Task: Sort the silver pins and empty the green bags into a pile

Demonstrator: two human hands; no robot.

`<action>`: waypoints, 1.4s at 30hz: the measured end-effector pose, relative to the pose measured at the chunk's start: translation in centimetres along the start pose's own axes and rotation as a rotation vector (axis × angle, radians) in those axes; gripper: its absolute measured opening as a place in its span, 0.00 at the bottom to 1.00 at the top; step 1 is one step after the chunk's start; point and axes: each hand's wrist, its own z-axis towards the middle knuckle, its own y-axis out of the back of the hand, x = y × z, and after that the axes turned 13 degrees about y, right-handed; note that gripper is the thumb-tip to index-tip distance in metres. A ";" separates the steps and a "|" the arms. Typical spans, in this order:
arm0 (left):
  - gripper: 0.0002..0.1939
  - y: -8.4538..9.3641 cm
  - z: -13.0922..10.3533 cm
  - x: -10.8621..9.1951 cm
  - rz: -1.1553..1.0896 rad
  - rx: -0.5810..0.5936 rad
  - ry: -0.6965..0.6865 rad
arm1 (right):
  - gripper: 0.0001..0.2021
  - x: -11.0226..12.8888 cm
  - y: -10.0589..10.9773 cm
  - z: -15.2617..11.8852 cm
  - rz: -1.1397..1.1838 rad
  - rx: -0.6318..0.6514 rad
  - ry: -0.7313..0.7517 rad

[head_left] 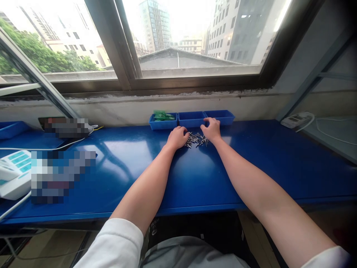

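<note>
A loose pile of thin, shiny metal pieces like small screws or pins [195, 139] lies on the blue tabletop; their exact kind is too small to tell. Cupped against the pile's left edge is my left hand [177, 138], fingers bent and thumb apart. On the other side, my right hand [212, 130] curves over the right end of the pile, with a gap between thumb and forefinger. Neither hand visibly holds a piece, though the fingertips are partly hidden. Just behind the hands stands a blue three-compartment tray [192, 118].
Green packets [163, 115] fill the tray's left compartment. At left are a white power strip [18, 167], cables and blurred items on the blue table [125, 193]. A white socket box [297, 120] sits at far right. Metal shelf posts and a window bound the back.
</note>
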 end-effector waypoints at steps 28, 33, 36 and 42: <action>0.15 -0.6 0.2 0.1 0.068 0.061 0.006 | 0.10 1.3 -0.5 -0.7 0.012 0.388 0.158; 0.12 -0.8 0.4 0.2 0.071 0.052 0.007 | 0.09 1.1 -0.6 -0.7 0.010 0.387 0.170; 0.11 -0.9 0.5 0.3 0.065 0.050 0.010 | 0.09 1.1 -0.6 -0.6 0.008 0.390 0.167; 0.09 -1.1 0.5 0.5 -0.017 0.021 -0.039 | 0.08 0.8 -1.0 -0.6 -0.019 0.366 0.183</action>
